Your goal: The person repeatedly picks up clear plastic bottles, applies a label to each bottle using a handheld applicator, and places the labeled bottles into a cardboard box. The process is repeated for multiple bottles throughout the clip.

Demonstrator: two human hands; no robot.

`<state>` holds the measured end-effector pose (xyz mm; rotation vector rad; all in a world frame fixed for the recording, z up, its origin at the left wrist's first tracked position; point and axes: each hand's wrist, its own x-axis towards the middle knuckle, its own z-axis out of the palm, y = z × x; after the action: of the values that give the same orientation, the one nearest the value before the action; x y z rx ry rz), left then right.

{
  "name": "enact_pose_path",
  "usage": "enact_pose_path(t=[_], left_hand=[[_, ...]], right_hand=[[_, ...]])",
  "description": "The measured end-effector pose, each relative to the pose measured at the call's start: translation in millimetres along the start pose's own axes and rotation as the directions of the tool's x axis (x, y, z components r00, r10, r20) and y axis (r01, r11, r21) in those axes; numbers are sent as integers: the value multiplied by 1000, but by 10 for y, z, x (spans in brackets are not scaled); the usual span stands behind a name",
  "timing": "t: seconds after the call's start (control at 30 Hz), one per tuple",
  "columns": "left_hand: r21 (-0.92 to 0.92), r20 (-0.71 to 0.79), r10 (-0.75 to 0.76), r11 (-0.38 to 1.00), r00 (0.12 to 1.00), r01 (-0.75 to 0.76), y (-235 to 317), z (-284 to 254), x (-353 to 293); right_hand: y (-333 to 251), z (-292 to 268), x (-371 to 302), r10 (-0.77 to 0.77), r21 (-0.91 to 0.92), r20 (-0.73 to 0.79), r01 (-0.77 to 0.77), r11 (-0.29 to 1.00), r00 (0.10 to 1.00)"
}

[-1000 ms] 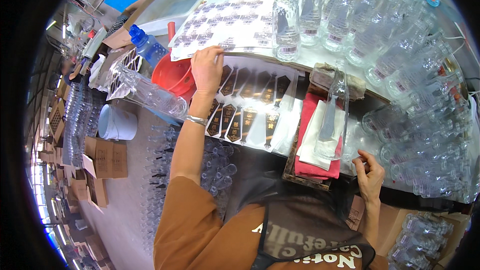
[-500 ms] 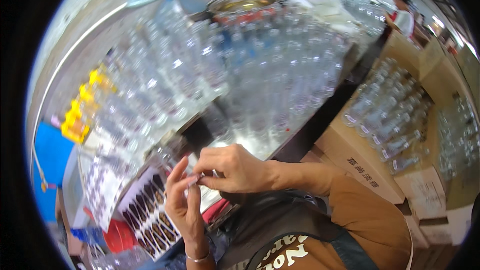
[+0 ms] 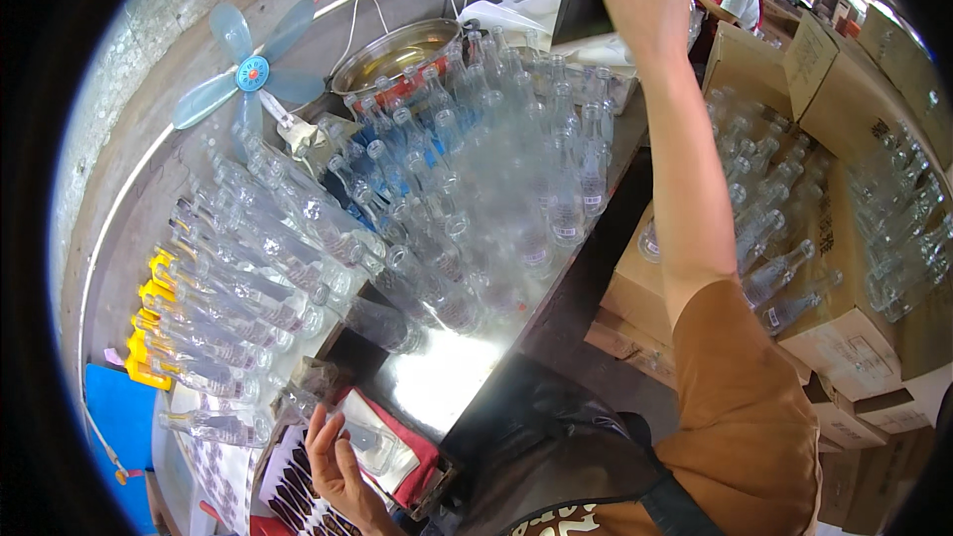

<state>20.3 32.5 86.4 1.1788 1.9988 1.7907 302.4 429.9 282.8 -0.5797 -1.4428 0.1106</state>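
Note:
My right hand (image 3: 647,0) is raised at the top, its arm stretched out over the far side of the table. A dark, flat rectangular object (image 3: 584,12) hangs from it and seems gripped; the fingertips are partly cut off by the picture's edge. Low in the view, my left hand (image 3: 340,465) has its fingers apart and nothing in them. Beside its fingertips a clear glass bottle (image 3: 375,445) lies in a red-edged rest (image 3: 425,467). Just under that hand is a white sheet of dark labels (image 3: 288,481).
Several clear glass bottles (image 3: 452,268) stand crowded on the table. More lie in open cardboard boxes (image 3: 645,273) at the right. A blue fan (image 3: 252,73) and a metal basin (image 3: 392,55) are at the back. Yellow objects (image 3: 147,367) line the left edge. A person (image 3: 737,0) works far right.
My hands have parted: the right went from beside the left up to the far side, where the dark object now shows. My left hand has opened and moved slightly down and left. The view has shifted.

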Motion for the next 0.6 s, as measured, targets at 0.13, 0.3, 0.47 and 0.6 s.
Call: enact_pose_path(t=[0.13,0.3,0.47,0.6], left_hand=[[-27,-95,-49,999,994,47,-103,-69,-38],[59,-167,-136,987,977,148,-335,-297,-119],[119,-173,-156,977,972,178,-384,-273,-77],[134,-239,-114,980,964,149,-405,-396,-154]], right_hand=[[1833,-12,556,172,-551,147,-64,832,974],[3318,-271,378,607,-833,280,-127,539,744],[3558,-326,229,585,-600,144,-400,693,798],[3166,-39,223,513,-336,159,-443,831,843]])
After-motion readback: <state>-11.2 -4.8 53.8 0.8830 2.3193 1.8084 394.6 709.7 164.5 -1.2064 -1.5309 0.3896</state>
